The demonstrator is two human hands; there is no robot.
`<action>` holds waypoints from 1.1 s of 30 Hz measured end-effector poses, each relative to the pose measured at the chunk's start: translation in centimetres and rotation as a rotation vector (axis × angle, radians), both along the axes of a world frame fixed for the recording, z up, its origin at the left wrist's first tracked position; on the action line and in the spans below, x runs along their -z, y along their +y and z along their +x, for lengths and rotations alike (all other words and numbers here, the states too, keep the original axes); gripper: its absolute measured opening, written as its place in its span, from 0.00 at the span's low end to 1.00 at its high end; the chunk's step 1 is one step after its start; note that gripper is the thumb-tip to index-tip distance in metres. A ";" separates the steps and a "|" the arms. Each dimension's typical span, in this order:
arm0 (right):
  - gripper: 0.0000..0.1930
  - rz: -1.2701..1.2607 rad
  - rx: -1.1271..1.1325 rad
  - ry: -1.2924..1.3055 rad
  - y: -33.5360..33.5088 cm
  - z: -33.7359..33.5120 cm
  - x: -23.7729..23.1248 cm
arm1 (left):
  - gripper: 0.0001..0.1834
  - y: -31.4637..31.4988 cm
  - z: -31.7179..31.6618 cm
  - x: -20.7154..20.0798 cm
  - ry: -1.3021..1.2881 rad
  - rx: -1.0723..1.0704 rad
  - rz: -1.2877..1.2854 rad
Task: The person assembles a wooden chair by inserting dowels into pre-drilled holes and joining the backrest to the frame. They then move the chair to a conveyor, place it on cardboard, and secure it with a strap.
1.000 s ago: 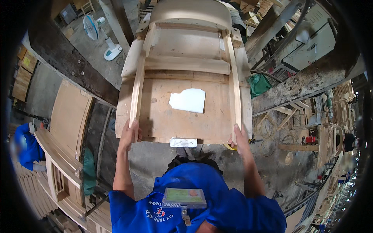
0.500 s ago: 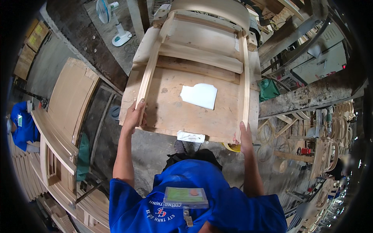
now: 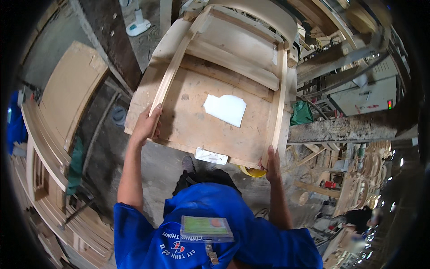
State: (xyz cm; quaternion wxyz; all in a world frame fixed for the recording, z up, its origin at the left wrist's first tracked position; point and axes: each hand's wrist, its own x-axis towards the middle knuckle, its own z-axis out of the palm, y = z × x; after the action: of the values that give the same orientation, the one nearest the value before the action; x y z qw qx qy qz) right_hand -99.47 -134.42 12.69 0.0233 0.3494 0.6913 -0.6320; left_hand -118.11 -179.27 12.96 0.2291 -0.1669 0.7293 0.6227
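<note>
A pale wooden chair frame [image 3: 233, 62] lies on a worn plywood worktop [image 3: 188, 123], its curved rail at the far end. Two long side pieces run toward me, joined by a crosspiece. My left hand [image 3: 147, 123] is wrapped round the near end of the left side piece. The near end of the right side piece is in my right hand [image 3: 272, 165], fingers partly hidden behind it. Between the two pieces, a flat white cut piece [image 3: 225, 109] rests on the worktop. A white pad [image 3: 211, 156] is on the worktop's near edge.
To the left stand stacked curved wooden parts [image 3: 45, 143] and a brown board [image 3: 74, 89], with a person's blue sleeve [image 3: 15, 121] beyond. Dark beams [image 3: 354, 129] flank the worktop. A white fan base [image 3: 138, 28] stands far left; a yellow container [image 3: 252, 171] shows below the near edge.
The whole view has shifted and tilted slightly, so the worktop appears turned. Both hands keep their hold on the side pieces; the chair frame stays in about the same place on the worktop.
</note>
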 end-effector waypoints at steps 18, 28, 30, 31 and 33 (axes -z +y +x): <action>0.24 -0.008 0.018 -0.080 0.6 -0.1 1.0 | 0.30 -0.5 0.0 0.2 0.006 0.002 -0.004; 0.25 0.007 0.021 -0.063 0.0 -0.3 0.6 | 0.34 -0.5 0.0 0.3 -0.016 0.001 0.008; 0.25 0.006 0.022 -0.065 -0.1 -0.4 0.5 | 0.34 -0.5 0.0 0.3 -0.020 -0.005 0.006; 0.25 0.004 0.020 -0.062 -0.2 -0.4 0.4 | 0.35 -0.5 0.0 0.2 -0.021 -0.006 0.006; 0.25 0.001 0.016 -0.061 -0.1 -0.3 0.4 | 0.35 -0.5 0.0 0.2 -0.024 -0.003 0.010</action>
State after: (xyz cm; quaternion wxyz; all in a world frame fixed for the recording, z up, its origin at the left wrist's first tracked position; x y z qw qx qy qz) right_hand -99.78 -134.49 12.24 0.0393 0.3740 0.6879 -0.6208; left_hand -118.14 -179.79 12.77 0.2377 -0.1746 0.7231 0.6246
